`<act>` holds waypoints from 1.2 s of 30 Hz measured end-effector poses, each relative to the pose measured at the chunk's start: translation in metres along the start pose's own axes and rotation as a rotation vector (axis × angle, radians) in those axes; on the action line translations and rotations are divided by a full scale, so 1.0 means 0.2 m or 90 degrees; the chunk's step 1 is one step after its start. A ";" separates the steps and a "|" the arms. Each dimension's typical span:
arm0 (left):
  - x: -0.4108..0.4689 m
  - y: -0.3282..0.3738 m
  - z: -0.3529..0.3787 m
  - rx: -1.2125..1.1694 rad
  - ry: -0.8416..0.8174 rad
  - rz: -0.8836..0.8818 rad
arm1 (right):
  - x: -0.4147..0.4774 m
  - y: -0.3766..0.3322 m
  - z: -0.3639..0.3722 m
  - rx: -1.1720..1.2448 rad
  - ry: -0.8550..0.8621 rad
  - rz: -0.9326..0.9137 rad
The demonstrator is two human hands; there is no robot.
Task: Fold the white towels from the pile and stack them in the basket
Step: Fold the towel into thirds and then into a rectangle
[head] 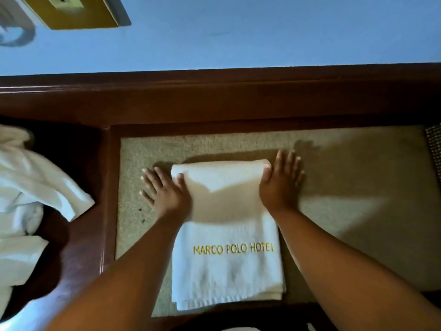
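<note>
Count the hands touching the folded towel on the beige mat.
2. The left hand lies flat at the far left edge of the folded towel, thumb on the cloth. The right hand lies likewise at its far right edge. No other hand shows.

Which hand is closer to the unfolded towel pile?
Left. The left hand rests at the left edge of the folded towel, toward the pile; the right hand at its right edge.
</note>
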State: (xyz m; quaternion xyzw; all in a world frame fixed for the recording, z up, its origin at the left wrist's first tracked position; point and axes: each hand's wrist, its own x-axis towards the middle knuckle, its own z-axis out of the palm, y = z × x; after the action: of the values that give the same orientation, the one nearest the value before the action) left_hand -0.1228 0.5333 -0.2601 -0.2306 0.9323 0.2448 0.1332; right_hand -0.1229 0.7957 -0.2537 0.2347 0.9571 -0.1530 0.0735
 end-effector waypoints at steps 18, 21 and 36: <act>-0.90 -0.38 -0.02 -0.154 -0.157 -0.054 | -1.06 0.30 0.07 0.182 -0.083 0.130; -0.93 -0.43 -0.07 -0.319 -0.186 -0.148 | -1.06 0.31 0.01 0.306 -0.140 0.179; -0.97 -0.67 -0.24 -0.496 -0.518 -0.131 | -1.22 0.42 -0.07 0.291 -0.326 0.218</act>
State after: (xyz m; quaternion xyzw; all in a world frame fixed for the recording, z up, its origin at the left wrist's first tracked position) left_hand 0.1034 0.4761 -0.2016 -0.2394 0.6198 0.6253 0.4094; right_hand 0.1300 0.7678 -0.2102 0.3554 0.7959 -0.4018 0.2806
